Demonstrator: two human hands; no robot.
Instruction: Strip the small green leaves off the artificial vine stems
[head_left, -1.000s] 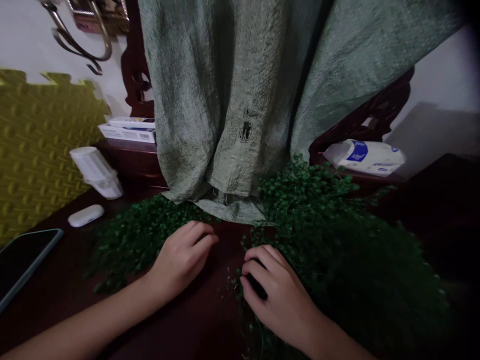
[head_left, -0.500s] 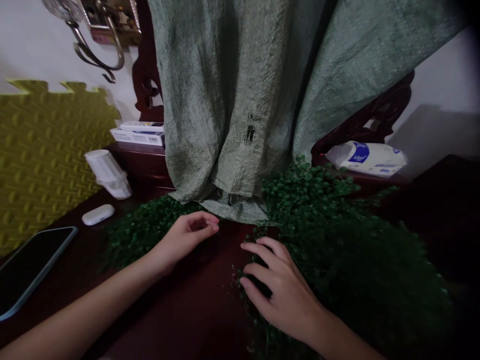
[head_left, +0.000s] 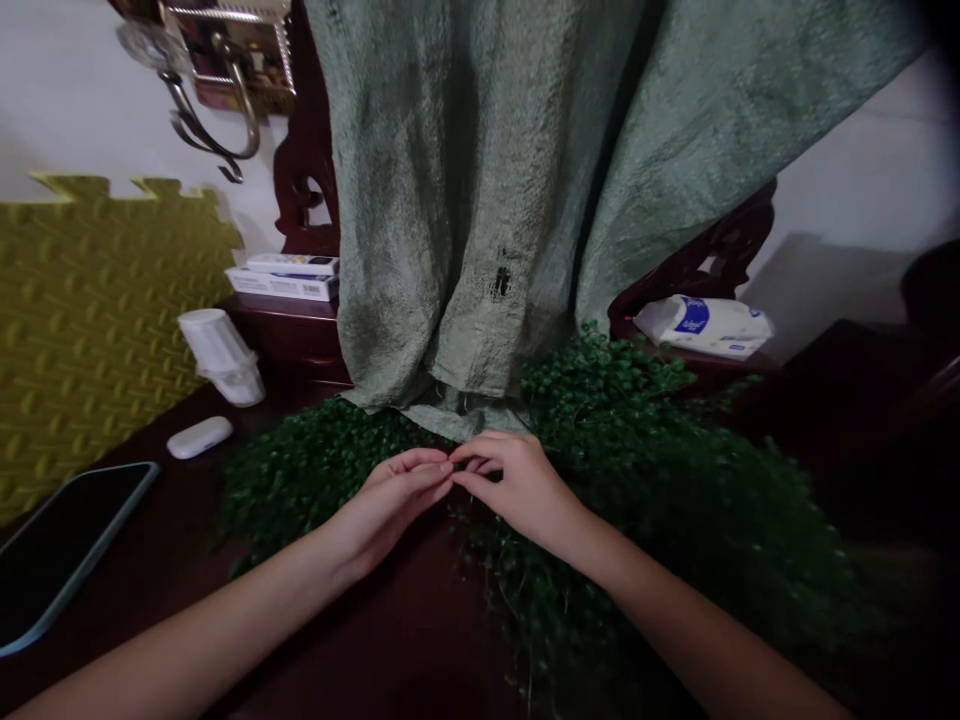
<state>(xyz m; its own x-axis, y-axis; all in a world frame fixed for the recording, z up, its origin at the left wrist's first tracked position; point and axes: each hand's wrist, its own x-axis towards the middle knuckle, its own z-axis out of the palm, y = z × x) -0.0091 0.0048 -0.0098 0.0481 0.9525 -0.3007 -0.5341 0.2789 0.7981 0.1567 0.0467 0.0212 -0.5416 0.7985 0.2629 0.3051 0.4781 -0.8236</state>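
Note:
My left hand [head_left: 405, 492] and my right hand [head_left: 517, 482] meet fingertip to fingertip over the dark red table, just in front of the hem of a grey-green woven cloth [head_left: 480, 350]. Both are closed in a pinch; whatever lies between the fingertips is too small to make out. Beyond my left hand spreads a low heap of green plant sprigs [head_left: 292, 475]. A larger heap of leafy green sprigs [head_left: 675, 500] lies under and beside my right forearm, with thin stems trailing toward the front.
On the left are a phone [head_left: 75, 550], a white earbud case [head_left: 200, 437] and a white ribbed container [head_left: 223, 357]. Thin boxes [head_left: 285, 280] rest on a ledge behind. A tissue pack [head_left: 709, 327] lies back right. A yellow foam mat [head_left: 105, 320] stands against the wall.
My right hand has moved up and left from the larger heap, its spread fingers now pinched together against my left fingertips. The view has shifted slightly.

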